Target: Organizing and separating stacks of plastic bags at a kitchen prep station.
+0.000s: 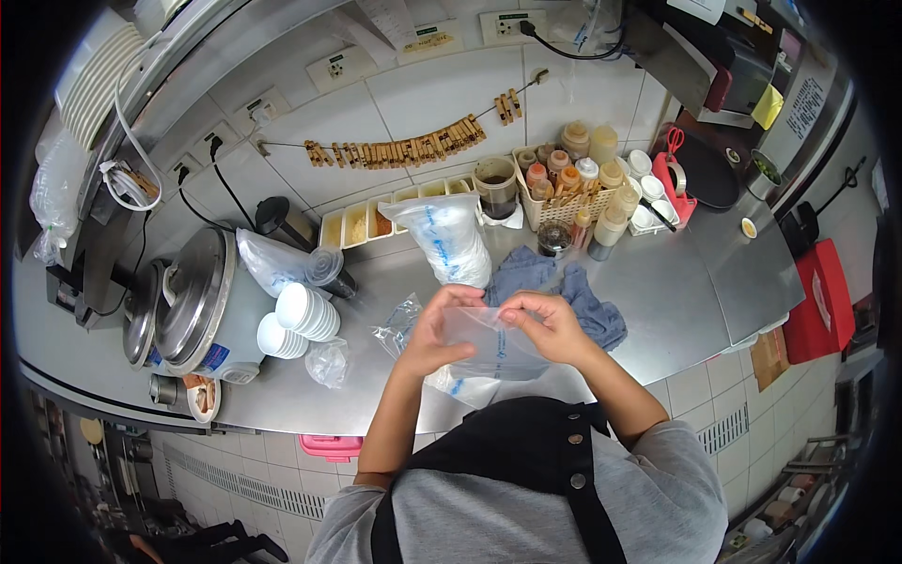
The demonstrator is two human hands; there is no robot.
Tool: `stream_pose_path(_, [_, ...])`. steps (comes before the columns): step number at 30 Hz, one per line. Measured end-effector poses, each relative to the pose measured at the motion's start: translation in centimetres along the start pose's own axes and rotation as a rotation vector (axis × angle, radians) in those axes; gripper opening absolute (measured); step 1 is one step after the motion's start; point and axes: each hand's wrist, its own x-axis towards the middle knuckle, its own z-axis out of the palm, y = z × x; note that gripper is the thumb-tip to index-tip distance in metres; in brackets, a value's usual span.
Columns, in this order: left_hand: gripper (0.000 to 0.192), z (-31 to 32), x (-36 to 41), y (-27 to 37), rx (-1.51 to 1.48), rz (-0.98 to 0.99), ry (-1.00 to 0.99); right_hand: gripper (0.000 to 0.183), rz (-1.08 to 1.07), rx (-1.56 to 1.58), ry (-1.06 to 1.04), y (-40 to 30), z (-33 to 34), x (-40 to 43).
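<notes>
Before my chest, both hands have hold of a clear plastic bag (490,356) that bears blue printing. My right hand (553,326) pinches its upper edge between thumb and fingers. At the bag's left side is my left hand (437,335), with the thumb in front and fingertips near the top edge. Below the held bag, a second plastic piece with blue print (458,385) lies on the counter, partly hidden. Just beyond my hands stands a plastic sack with blue print (451,240), packed with white contents. Grey-blue cloths (592,303) lie to the right of it.
White cups (306,314) stand in stacks at the left, beside a large steel-lidded pot (194,303). A basket of sauce bottles (564,204) is against the tiled wall, near a row of seasoning tubs (356,225). A crumpled clear bag (328,363) lies on the steel counter (662,303).
</notes>
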Motion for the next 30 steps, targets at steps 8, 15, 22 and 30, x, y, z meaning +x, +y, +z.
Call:
stream_pose_path(8, [0.03,0.9,1.4,-1.5,0.219,-0.036,0.025,0.012,-0.19,-0.417,0.111,0.1,-0.6,0.8])
stream_pose_path(15, [0.03,1.3,1.9,-3.2,0.254,0.059,0.043,0.011,-0.299,-0.599,0.101,0.9,-1.3,1.3])
stream_pose_path(22, [0.034,0.7,-0.2,-3.9,-0.028,-0.161,-0.006,0.014,-0.29,-0.635,0.081,2.5,-1.7,1.6])
stream_pose_path(30, [0.018,-2.4,-1.4,-6.8,-0.063,-0.171,-0.133,0.028,0.191,0.111,0.05,3.4,-0.9,3.5])
